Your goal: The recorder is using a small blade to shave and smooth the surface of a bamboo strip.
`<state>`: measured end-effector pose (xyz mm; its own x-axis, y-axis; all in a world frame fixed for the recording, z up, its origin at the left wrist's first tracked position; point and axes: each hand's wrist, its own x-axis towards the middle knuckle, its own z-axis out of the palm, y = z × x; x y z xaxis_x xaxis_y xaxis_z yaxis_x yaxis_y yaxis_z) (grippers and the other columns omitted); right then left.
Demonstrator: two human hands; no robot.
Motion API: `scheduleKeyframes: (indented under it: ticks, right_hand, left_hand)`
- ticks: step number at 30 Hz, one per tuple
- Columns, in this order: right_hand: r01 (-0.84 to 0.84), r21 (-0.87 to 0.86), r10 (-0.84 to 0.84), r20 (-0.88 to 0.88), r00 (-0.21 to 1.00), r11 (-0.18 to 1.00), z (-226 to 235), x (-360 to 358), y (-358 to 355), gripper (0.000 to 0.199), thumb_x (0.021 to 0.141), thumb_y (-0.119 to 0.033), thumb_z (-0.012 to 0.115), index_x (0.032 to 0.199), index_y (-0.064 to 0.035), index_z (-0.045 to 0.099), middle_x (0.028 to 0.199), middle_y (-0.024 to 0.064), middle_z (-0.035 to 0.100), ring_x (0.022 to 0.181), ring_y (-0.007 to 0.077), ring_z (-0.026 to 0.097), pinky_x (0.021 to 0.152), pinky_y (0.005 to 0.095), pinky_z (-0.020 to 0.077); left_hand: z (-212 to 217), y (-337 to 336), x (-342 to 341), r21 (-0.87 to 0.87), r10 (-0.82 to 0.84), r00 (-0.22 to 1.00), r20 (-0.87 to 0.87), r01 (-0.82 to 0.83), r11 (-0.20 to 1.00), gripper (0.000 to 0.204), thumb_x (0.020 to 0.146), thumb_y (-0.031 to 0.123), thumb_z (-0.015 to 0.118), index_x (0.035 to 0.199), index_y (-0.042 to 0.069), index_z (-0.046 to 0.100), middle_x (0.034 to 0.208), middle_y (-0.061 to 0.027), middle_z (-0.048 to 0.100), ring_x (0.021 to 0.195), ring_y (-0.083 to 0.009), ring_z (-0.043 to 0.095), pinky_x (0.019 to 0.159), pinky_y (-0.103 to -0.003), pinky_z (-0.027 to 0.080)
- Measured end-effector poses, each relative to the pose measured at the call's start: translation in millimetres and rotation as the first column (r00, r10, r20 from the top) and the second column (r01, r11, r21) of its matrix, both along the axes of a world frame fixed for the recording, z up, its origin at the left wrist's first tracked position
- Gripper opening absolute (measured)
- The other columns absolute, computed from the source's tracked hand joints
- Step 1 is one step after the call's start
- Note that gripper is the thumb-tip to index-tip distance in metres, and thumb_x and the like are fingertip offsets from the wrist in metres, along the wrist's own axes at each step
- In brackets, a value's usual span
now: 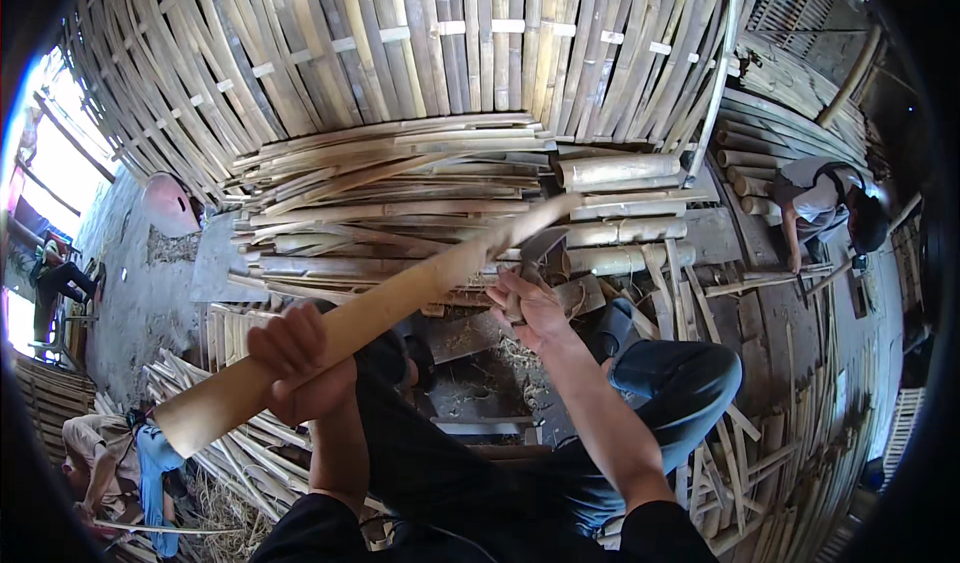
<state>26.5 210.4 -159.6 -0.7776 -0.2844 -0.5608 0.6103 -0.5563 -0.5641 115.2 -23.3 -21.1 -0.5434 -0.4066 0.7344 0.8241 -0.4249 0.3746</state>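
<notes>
My left hand (303, 358) is wrapped round a long, wide piece of split bamboo (395, 298). The piece slants from the lower left up toward the bamboo stack, and its far end is smeared by motion. My right hand (538, 313) grips a knife (543, 246) by what looks like a wooden handle. Its dark, broad blade sticks up beyond my fingers, close to the bamboo's far part; I cannot tell whether it touches. Below my hands, a wooden board (465, 335) and shavings (515, 353) lie between my legs.
Split bamboo strips (385, 208) are stacked ahead, with thicker bamboo pieces (620, 171) beside them. A slatted bamboo wall (430, 63) stands behind. One person (820, 198) crouches at the right, another (100, 453) sits lower left. Loose strips (235, 448) lie near my left side.
</notes>
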Motion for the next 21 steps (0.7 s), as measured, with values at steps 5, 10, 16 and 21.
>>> scheduleKeyframes:
  ticks: [5, 10, 16, 21]
  right_hand:
    - [0.256, -0.290, -0.322, -0.210, 0.923, 0.922, 76.1, -38.5, -0.4, 0.035, 0.093, -0.017, 0.068, 0.123, -0.0094, 0.052, 0.096, 0.0041, 0.062, 0.079, 0.0140, 0.061, 0.059, 0.0245, 0.0487]
    - [0.419, -0.252, -0.483, -0.578, 0.658, 0.873, 167.8, -81.9, 31.0, 0.039, 0.088, -0.008, 0.071, 0.121, -0.0033, 0.052, 0.090, 0.0047, 0.064, 0.068, 0.0089, 0.056, 0.054, 0.0206, 0.0475]
    - [0.398, -0.098, -0.269, -0.877, 0.399, 0.912, 203.9, -97.3, 77.6, 0.017, 0.085, 0.000, 0.073, 0.100, -0.0038, 0.065, 0.078, 0.0025, 0.067, 0.051, 0.0070, 0.050, 0.053, 0.0255, 0.0470]
    - [0.417, 0.215, -0.012, -0.878, 0.478, 0.883, 166.2, -84.3, 98.5, 0.029, 0.080, 0.001, 0.079, 0.104, -0.0023, 0.062, 0.084, 0.0070, 0.071, 0.067, 0.0119, 0.065, 0.055, 0.0265, 0.0522]
  left_hand:
    - [-8.8, 30.7, -14.5, 0.257, -0.030, 0.999, -0.017, 0.033, 0.966, 0.021, 0.079, 0.027, 0.058, 0.083, 0.009, 0.048, 0.072, -0.0032, 0.041, 0.069, -0.0185, 0.043, 0.073, -0.031, 0.037]
    - [-32.6, 50.7, -33.8, 0.192, -0.005, 0.938, 0.348, -0.066, 0.979, 0.046, 0.084, 0.028, 0.055, 0.118, -0.003, 0.057, 0.110, -0.0149, 0.058, 0.104, -0.0313, 0.059, 0.101, -0.045, 0.041]
    - [-63.7, 85.2, -17.7, 0.227, -0.459, 0.110, 0.882, 0.753, 0.617, 0.035, 0.092, 0.016, 0.057, 0.121, -0.002, 0.061, 0.110, -0.0132, 0.067, 0.104, -0.0225, 0.064, 0.097, -0.038, 0.049]
    - [-53.1, 91.2, -17.5, -0.295, -0.196, 0.482, 0.854, 0.758, 0.582, 0.020, 0.088, 0.010, 0.065, 0.106, -0.001, 0.068, 0.098, -0.0086, 0.069, 0.090, -0.0139, 0.064, 0.082, -0.029, 0.050]
